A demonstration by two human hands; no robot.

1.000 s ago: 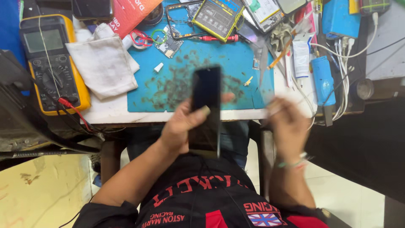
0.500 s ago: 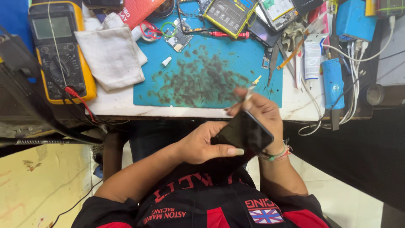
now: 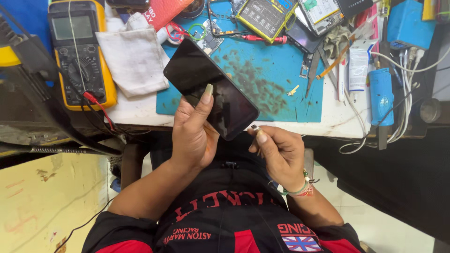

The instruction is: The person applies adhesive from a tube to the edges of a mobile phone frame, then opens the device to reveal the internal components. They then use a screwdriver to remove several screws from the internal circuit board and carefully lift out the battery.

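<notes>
- Left hand [image 3: 194,136] gripped a dark smartphone [image 3: 211,88] from beneath, thumb laid across the glass, the phone tilted with its far end over the blue work mat [image 3: 281,93].
- Right hand [image 3: 276,152] was closed in a pinch on a small pale part [image 3: 254,127], held just beside the phone's near corner; too small to say what it was.
- Change over the last half second: the phone had been held low in both hands, below the bench edge. Now it sat in the left hand alone, raised and turned so its near corner faced the right hand.
- A second earlier the left hand held the phone upright at the bench edge and the right hand hung apart from it, blurred.
- Judgement: the regrip freed the right hand to work with the small part at the phone's edge; the part was near the corner but I could not tell whether it touched.
- On the bench [image 3: 328,129]: yellow multimeter [image 3: 79,51] at left with red lead, white cloth [image 3: 133,58] beside it, red-handled screwdriver [image 3: 262,38] and loose boards at the mat's far side, blue tool [image 3: 380,91] and white cables at right.
- The bench things showed in slightly shifted places compared with the earlier frames, likely from the head camera moving.
</notes>
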